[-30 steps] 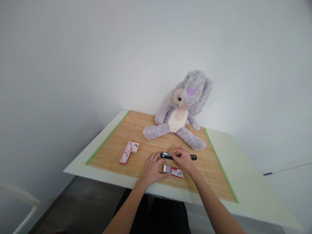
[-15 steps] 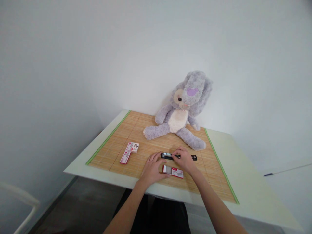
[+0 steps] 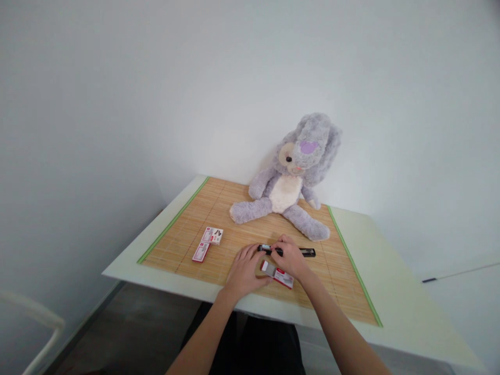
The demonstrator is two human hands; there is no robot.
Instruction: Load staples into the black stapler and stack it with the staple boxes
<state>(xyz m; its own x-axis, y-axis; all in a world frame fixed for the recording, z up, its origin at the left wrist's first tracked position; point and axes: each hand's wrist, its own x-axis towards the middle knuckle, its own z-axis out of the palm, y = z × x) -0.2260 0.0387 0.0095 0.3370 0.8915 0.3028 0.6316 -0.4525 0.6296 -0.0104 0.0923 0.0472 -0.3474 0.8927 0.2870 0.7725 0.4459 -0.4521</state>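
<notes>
A black stapler (image 3: 307, 252) lies opened flat on the bamboo mat (image 3: 195, 213) near the table's front. My right hand (image 3: 288, 256) rests over its left part, fingers curled and pinched on it. Just in front lies a small red and white staple box (image 3: 278, 274), slid partly open. My left hand (image 3: 244, 272) lies flat on the mat with fingers spread, its thumb touching the left end of that box.
A grey plush rabbit (image 3: 291, 179) sits at the back of the mat against the white wall. Two more staple boxes (image 3: 212, 235) (image 3: 200, 252) lie to the left. The white table's front edge (image 3: 164, 284) runs just below my hands.
My right hand has shifted a little left along the stapler. The staple box under it has turned slightly. My left hand has stayed in place.
</notes>
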